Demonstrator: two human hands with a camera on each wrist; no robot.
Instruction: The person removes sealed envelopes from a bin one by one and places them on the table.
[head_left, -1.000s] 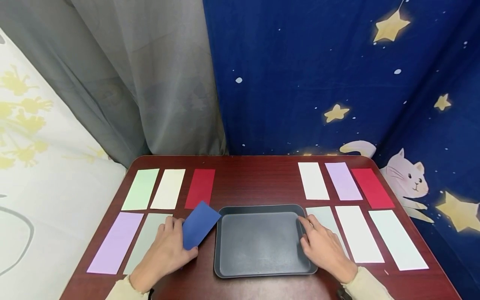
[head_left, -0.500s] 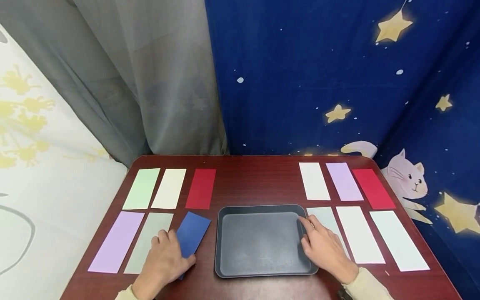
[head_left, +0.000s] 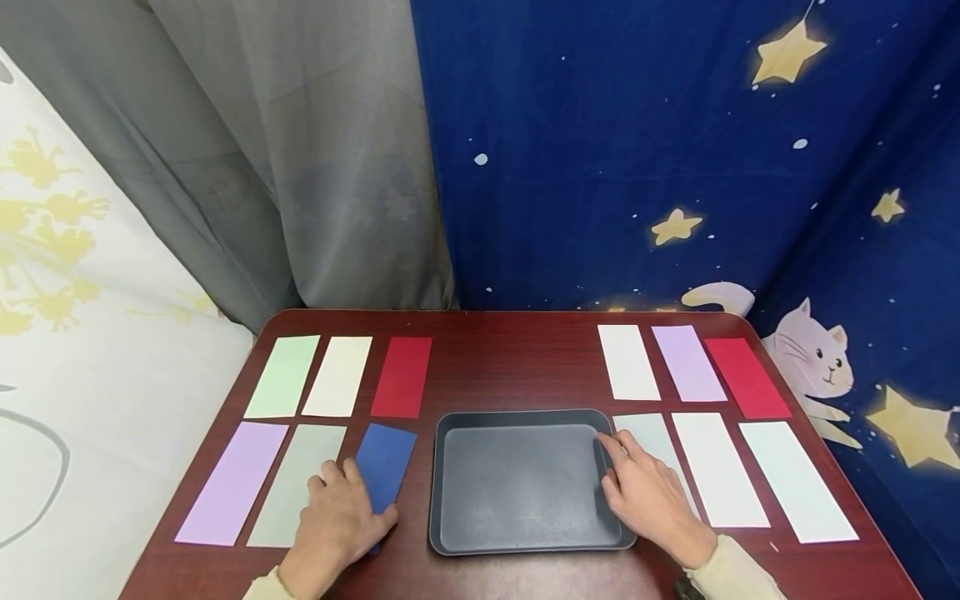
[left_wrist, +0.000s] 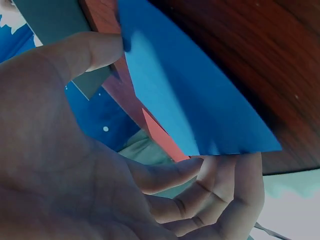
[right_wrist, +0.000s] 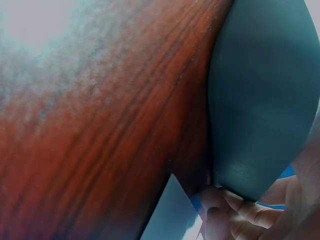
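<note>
My left hand (head_left: 337,520) holds a blue paper card (head_left: 386,467) by its long edges, thumb on one side and fingertips on the other. Between them the blue card (left_wrist: 175,95) bows slightly in the left wrist view, close over the table. It lies just right of a grey-green card (head_left: 300,483), with the left hand covering part of both. On the other side, my right hand (head_left: 651,492) grips the right rim of a dark grey baking tray (head_left: 525,492). The right wrist view has its fingers (right_wrist: 250,212) curled at the tray's edge (right_wrist: 260,100).
At left lie light green (head_left: 283,377), cream (head_left: 337,377), red (head_left: 402,377) and lilac (head_left: 232,483) cards. White (head_left: 628,362), lilac (head_left: 688,362), red (head_left: 747,377) and pale cards (head_left: 798,482) lie right of the tray. Curtains (head_left: 570,208) hang behind the table.
My left hand has brought the blue card leftward, away from the tray's left edge, lowered it beside the grey-green card and turned it straighter. The right hand and tray have stayed in place.
</note>
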